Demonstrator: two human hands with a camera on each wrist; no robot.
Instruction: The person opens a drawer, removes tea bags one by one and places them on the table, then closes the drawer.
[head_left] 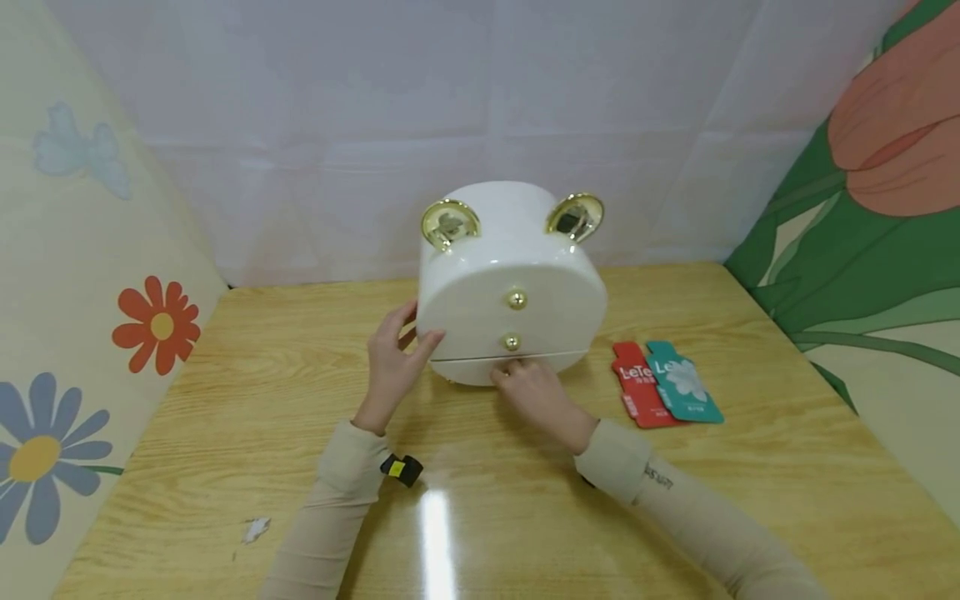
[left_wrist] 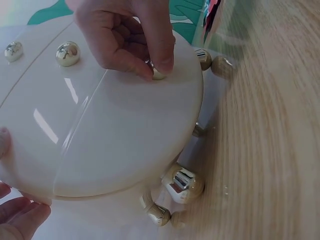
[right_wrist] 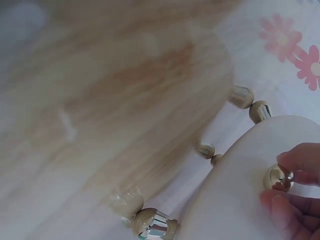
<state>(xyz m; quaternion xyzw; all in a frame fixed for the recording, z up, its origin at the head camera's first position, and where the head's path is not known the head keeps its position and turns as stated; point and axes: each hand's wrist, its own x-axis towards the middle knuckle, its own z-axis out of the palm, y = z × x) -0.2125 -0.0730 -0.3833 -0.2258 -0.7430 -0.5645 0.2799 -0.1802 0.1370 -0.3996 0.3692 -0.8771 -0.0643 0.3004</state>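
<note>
A glossy white rounded cabinet [head_left: 480,308] with drawers and two gold ears stands on the table. My right hand [head_left: 536,396] is at its lowest drawer front [left_wrist: 130,130]. In the right wrist view, its thumb and fingers pinch that drawer's gold knob [right_wrist: 278,178]. Two more gold knobs sit above, the upper one [head_left: 516,299] and the middle one [head_left: 512,342]. My left hand [head_left: 393,362] rests against the cabinet's left side, its thumb on the front edge. The lowest drawer front lies flush with the one above.
To the cabinet's right lie a red packet [head_left: 641,387] and a teal packet [head_left: 686,383], overlapping. Gold ball feet [left_wrist: 182,182] hold up the cabinet. A small whitish patch [head_left: 257,529] shows on the wooden table [head_left: 495,533] at the front left. Flowered panels flank both sides.
</note>
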